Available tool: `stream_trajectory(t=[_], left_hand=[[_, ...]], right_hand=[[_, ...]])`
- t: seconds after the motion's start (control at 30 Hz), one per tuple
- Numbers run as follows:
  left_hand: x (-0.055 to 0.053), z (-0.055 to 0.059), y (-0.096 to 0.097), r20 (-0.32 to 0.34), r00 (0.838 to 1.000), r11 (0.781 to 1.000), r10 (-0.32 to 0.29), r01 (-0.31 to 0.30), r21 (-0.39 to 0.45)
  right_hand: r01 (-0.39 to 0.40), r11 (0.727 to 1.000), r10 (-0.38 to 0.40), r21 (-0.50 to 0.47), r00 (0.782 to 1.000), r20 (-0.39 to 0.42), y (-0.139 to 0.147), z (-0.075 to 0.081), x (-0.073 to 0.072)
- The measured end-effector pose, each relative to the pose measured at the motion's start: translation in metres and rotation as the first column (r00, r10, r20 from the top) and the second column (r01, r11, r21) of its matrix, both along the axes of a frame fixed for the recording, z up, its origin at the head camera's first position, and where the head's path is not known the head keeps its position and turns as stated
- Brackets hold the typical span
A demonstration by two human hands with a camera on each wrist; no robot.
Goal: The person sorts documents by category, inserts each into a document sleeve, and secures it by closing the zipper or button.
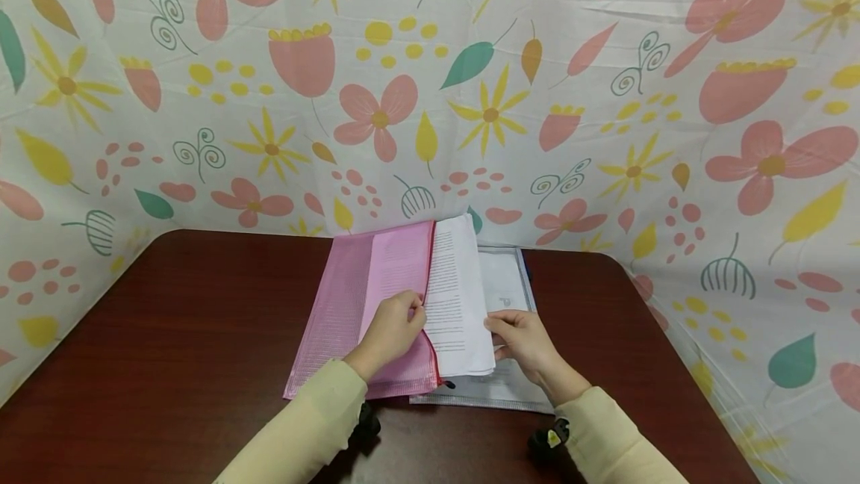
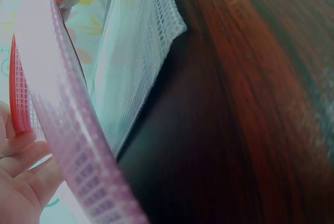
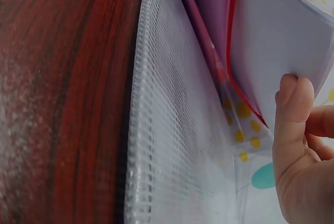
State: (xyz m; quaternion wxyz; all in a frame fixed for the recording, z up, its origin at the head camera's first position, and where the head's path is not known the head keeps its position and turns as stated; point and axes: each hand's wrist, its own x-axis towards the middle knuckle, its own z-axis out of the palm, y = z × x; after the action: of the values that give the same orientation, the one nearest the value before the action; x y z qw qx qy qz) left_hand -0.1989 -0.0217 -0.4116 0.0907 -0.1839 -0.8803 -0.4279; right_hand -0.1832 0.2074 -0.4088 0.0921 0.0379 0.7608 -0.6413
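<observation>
A pink mesh zipper pouch (image 1: 329,320) with a red zipper edge lies open along its right side. Printed paper sheets (image 1: 446,297) stick partly out of that opening. My left hand (image 1: 396,327) pinches the pouch's red-edged opening; the left wrist view shows the fingers (image 2: 26,153) at the red edge. My right hand (image 1: 527,346) pinches the right edge of the sheets between thumb and fingers, with the paper (image 3: 282,31) raised at a slant in the right wrist view. Beneath the sheets lies a clear mesh pouch (image 1: 510,383).
Both pouches rest on a dark reddish-brown table (image 1: 168,334). Behind and beside it hangs a white cloth (image 1: 416,43) with flower and leaf prints. The pink pouch's dark zipper pull (image 1: 449,385) sits at its lower right corner.
</observation>
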Motion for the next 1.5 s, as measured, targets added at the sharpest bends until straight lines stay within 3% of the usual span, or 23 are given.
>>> stream_trajectory(t=[0.2, 0.43, 0.7, 1.03, 1.5], left_hand=[[-0.001, -0.002, 0.000, 0.018, 1.000, 1.000, -0.012, 0.011, 0.027], [0.002, -0.003, 0.000, -0.013, 1.000, 0.998, 0.012, -0.011, 0.055], [0.004, -0.002, 0.003, -0.047, 0.999, 0.996, -0.007, 0.012, 0.090], [0.002, -0.003, 0.001, -0.042, 0.998, 0.994, -0.057, 0.060, 0.088], [0.002, -0.003, 0.000, -0.083, 0.994, 0.995, -0.068, 0.074, 0.069]], right_hand=[[0.007, 0.999, -0.008, 0.037, 1.000, 0.028, -0.002, -0.004, -0.004], [0.004, 0.996, -0.007, 0.089, 1.000, 0.030, -0.001, -0.002, -0.020], [0.052, 0.999, -0.052, 0.011, 0.998, 0.022, 0.003, 0.010, -0.033], [0.057, 0.998, -0.057, -0.012, 0.998, 0.023, -0.002, 0.011, -0.035], [0.050, 0.998, -0.049, -0.030, 0.998, 0.036, -0.016, 0.007, -0.037]])
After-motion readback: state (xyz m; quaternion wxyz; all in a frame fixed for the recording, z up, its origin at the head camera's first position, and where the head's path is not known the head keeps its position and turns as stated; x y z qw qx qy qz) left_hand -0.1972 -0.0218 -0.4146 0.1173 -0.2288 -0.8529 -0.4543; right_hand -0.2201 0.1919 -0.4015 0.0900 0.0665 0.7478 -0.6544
